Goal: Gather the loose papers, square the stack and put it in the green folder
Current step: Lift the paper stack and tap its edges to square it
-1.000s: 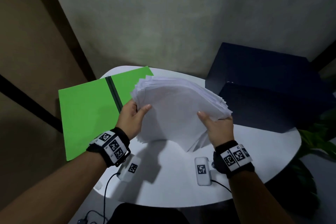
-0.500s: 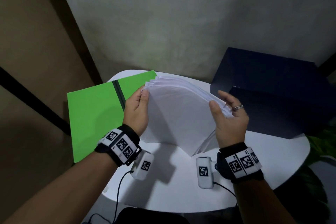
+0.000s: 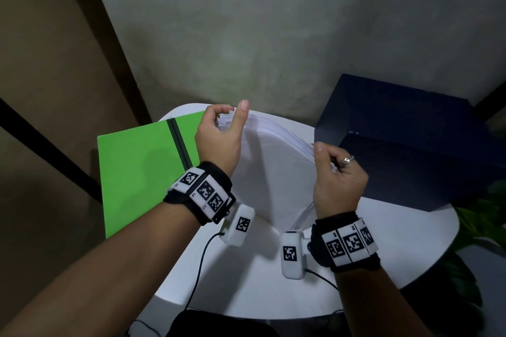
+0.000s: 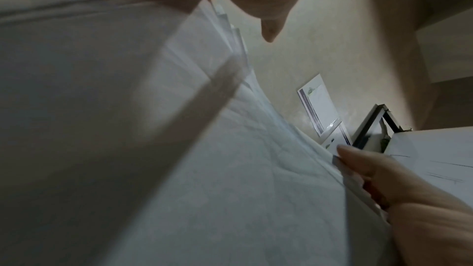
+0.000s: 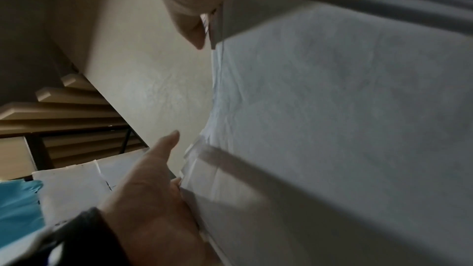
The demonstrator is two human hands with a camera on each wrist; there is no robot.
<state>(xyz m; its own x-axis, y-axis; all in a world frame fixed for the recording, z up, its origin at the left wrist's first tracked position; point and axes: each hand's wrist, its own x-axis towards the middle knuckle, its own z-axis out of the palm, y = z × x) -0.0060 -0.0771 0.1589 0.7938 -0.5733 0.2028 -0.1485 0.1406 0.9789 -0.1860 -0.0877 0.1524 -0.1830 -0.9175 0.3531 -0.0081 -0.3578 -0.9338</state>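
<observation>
A thick stack of white papers (image 3: 273,172) stands on its lower edge on the round white table (image 3: 397,249), with its sheets still fanned at the top. My left hand (image 3: 221,131) holds its upper left edge, fingers curled over the sheets and the thumb raised off the paper. My right hand (image 3: 338,172) grips the right edge, thumb in front and ringed fingers behind. The left wrist view shows the stack (image 4: 179,149) with the right hand (image 4: 384,179) on its far edge. The right wrist view shows the stack (image 5: 332,128) and the left hand (image 5: 153,189). The green folder (image 3: 142,172) lies shut on the table to the left.
A dark blue box (image 3: 410,145) sits on the table's right side, close behind my right hand. A green plant (image 3: 482,221) stands off the table's right edge. The wall rises just behind the table. Cables hang from both wrist cameras near the front edge.
The stack has been tipped from a slant to nearly upright. Both hands slid up along its side edges, and my left thumb has lifted off the front sheet.
</observation>
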